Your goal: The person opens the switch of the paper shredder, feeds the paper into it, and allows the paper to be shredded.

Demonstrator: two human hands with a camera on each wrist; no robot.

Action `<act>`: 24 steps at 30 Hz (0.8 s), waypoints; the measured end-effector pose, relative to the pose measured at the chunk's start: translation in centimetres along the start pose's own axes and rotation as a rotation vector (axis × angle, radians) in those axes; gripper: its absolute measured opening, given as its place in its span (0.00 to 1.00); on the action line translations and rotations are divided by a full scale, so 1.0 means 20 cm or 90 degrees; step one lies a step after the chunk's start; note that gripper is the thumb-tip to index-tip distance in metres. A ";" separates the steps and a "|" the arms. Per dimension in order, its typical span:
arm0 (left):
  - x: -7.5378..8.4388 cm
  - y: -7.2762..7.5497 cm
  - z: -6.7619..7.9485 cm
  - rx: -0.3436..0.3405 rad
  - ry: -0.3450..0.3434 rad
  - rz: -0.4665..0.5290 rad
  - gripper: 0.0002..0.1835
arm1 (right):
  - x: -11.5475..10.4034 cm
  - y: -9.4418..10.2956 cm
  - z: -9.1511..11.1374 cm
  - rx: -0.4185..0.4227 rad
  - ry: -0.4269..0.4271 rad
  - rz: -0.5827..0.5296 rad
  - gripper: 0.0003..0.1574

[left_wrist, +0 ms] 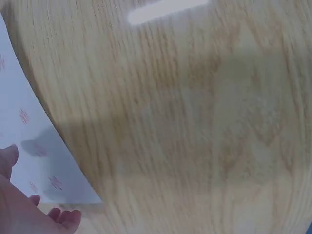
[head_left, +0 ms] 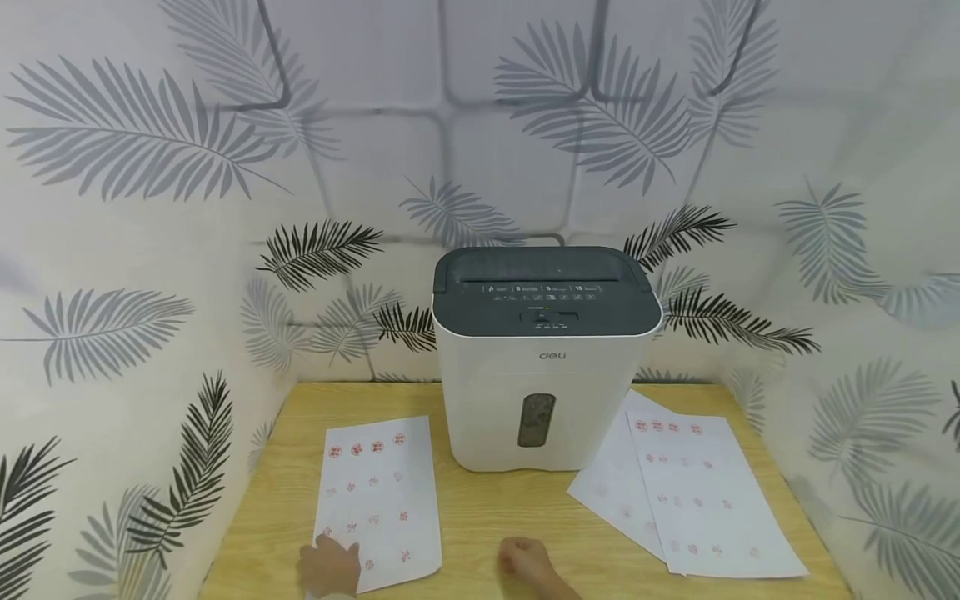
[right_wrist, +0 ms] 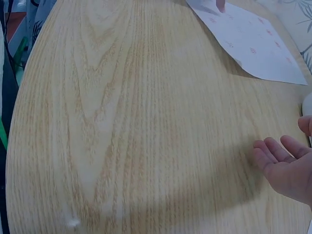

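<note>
A white sheet of paper (head_left: 378,492) with rows of red stamp marks lies left of the shredder. My left hand (head_left: 330,567) is at its lower left edge. In the left wrist view the thumb (left_wrist: 10,156) extends over the sheet, its shadow on the paper, and loosely bent fingertips (left_wrist: 70,219) show beside the bottom edge. Whether they touch the sheet is unclear. My right hand (head_left: 528,560) is over the table in front of the shredder. Its loosely bent fingers (right_wrist: 287,146) hold nothing in the right wrist view.
A white paper shredder (head_left: 487,400) with a dark grey top stands at the table's back middle. Two overlapping stamped sheets (head_left: 712,492) lie to its right. Leaf-patterned covering (head_left: 150,250) rises behind and beside the wood-grain table (head_left: 480,517).
</note>
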State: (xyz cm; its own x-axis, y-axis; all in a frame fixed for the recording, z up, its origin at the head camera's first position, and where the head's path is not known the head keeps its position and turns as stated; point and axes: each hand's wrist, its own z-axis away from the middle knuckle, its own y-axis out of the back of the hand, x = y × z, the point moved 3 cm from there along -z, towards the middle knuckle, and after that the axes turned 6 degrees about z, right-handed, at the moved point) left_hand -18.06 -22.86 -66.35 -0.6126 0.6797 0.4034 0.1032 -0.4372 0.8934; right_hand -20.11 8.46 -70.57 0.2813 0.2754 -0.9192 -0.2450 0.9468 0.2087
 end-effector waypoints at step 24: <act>-0.08 -0.04 0.02 -0.089 0.067 0.016 0.46 | 0.27 -0.17 -0.12 -0.034 0.003 -0.065 0.19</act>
State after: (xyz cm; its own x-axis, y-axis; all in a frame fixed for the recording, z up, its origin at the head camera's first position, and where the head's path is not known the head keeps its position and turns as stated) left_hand -16.90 -23.43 -67.56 -0.6902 0.6056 0.3961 0.0139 -0.5361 0.8440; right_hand -20.03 6.37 -77.03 0.3028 0.1769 -0.9365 -0.2642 0.9597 0.0959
